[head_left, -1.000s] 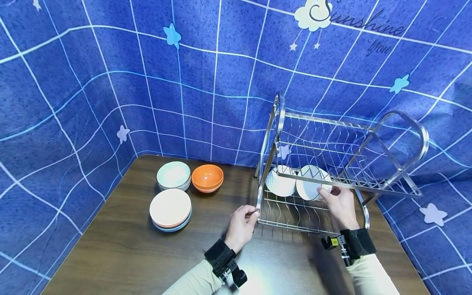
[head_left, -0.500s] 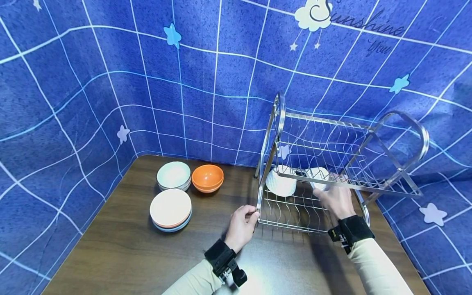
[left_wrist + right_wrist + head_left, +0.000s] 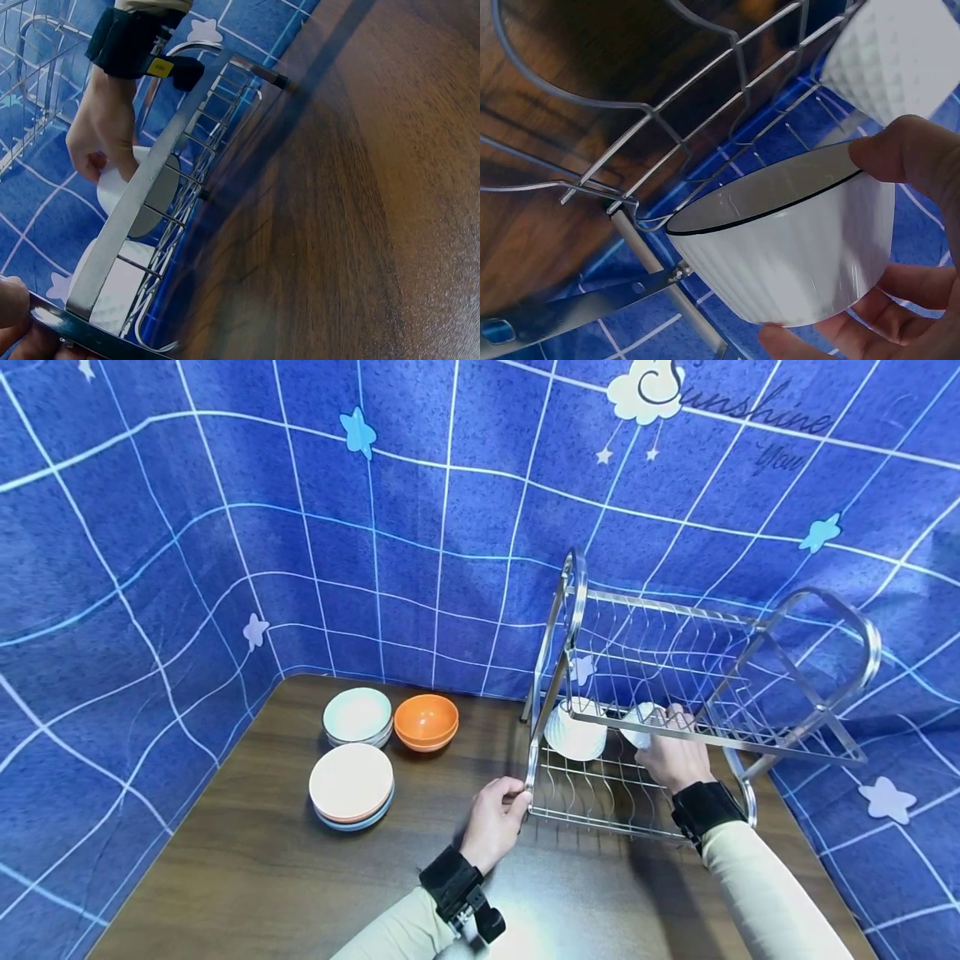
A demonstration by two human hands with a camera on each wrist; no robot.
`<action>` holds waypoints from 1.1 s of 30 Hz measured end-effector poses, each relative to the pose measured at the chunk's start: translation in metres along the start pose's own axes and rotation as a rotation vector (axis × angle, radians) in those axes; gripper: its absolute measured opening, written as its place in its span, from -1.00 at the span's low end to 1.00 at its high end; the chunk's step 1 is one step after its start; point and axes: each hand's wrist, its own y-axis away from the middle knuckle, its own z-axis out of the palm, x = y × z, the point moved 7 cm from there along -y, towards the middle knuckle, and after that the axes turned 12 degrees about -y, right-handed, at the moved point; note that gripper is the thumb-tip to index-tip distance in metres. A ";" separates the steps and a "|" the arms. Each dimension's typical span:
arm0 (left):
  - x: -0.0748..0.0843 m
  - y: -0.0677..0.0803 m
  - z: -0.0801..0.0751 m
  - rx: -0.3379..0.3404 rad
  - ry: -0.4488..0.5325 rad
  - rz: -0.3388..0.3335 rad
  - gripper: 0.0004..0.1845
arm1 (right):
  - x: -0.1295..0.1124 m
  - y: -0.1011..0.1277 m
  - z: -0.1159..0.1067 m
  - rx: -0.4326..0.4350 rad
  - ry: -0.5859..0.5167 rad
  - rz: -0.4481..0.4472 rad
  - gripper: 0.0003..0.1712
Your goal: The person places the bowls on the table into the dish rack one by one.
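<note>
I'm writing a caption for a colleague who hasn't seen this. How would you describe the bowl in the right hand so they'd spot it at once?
Find the steel rack at the table's right. On its lower tier, the right hand grips a white bowl. Unlike the dimpled white bowl beside it, this one has fine vertical ribs and a thin black rim.
</note>
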 end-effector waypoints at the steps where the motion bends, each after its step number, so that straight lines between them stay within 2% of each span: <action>1: -0.001 0.000 0.000 0.000 -0.003 0.001 -0.97 | 0.000 -0.001 0.003 -0.012 0.012 -0.002 -0.41; 6: -0.002 0.000 0.001 -0.003 -0.016 -0.007 -0.96 | -0.005 -0.003 0.016 -0.061 0.087 -0.060 -0.50; 11: 0.000 -0.001 -0.001 0.007 -0.019 0.001 -0.96 | -0.011 -0.005 0.021 -0.033 0.169 -0.120 -0.66; 14: 0.000 -0.001 -0.001 0.012 -0.016 0.007 -0.96 | -0.011 -0.004 0.024 -0.021 0.189 -0.102 -0.64; 19: -0.001 -0.001 -0.001 0.014 -0.010 0.003 -0.95 | -0.006 0.000 0.030 -0.028 0.187 -0.042 -0.44; 26: -0.003 -0.001 -0.001 0.019 -0.017 -0.001 -0.94 | -0.006 0.006 0.038 -0.032 0.182 0.013 -0.46; 33: -0.003 -0.001 0.000 0.015 -0.021 -0.001 -0.95 | -0.006 0.008 0.043 -0.072 0.180 0.058 -0.40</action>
